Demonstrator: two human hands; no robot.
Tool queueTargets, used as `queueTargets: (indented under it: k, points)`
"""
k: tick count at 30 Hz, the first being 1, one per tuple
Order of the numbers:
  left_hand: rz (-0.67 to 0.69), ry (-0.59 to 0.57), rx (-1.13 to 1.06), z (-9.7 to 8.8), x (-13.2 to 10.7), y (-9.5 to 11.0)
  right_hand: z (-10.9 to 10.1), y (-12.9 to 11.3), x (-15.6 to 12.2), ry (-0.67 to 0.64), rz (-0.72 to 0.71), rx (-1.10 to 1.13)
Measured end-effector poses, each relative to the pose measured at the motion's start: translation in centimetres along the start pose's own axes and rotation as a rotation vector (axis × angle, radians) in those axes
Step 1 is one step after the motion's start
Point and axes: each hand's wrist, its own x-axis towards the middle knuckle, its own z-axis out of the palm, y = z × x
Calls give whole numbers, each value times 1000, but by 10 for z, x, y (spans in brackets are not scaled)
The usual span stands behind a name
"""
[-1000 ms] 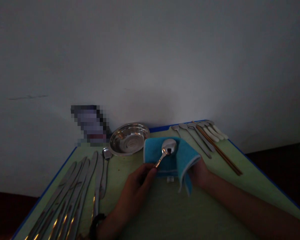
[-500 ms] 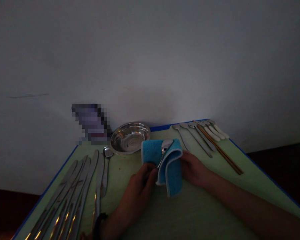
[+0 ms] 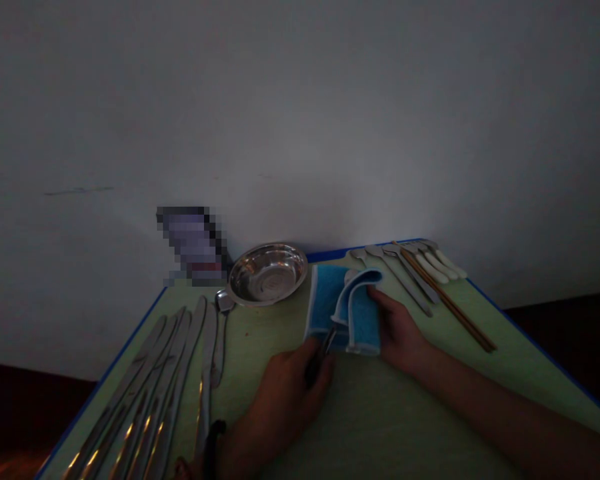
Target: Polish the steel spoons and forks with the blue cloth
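Observation:
My left hand (image 3: 293, 387) is closed around the handle of a metal spoon (image 3: 329, 341), which points up and away over the table. A blue cloth (image 3: 326, 297) with a pale edge is folded over the spoon, so most of its bowl is hidden and only a bit shows near the cloth's top. My right hand (image 3: 403, 330) grips the cloth from its right side, with some fingers out of sight behind it. Both hands are above the pale green table (image 3: 380, 413). Left of them stands a round metal bowl (image 3: 267, 275).
Several table knives (image 3: 155, 393) lie in a row at the left, beside another spoon (image 3: 223, 337). At the back right are metal spoons (image 3: 397, 277), brown chopsticks (image 3: 450, 303) and white-handled forks (image 3: 433, 267). A blurred-out device (image 3: 195, 247) leans on the wall behind.
The cloth has folded over the spoon's bowl, which showed openly before. My left hand has drawn slightly down and toward me with the handle. The whole view has shifted a little.

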Motion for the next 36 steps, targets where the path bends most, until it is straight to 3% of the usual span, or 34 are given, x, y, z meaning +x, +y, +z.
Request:
queueTargets:
  k: [6,13,24,31,36]
  points:
    - [-49,124,-51,1,1,-2,3,0,1,-22,-29,29]
    - [-73,-3,210,2,1,-5,3,-1,0,-56,3,29]
    - [-63,-34,-152,-8,3,-3,-2,0,0,-157,-23,50]
    - [-61,162,-193,0,5,-8,-6,-1,3,-199,-27,8]
    - [-19,199,-364,4,7,-12,-5,-1,2,-202,7,46]
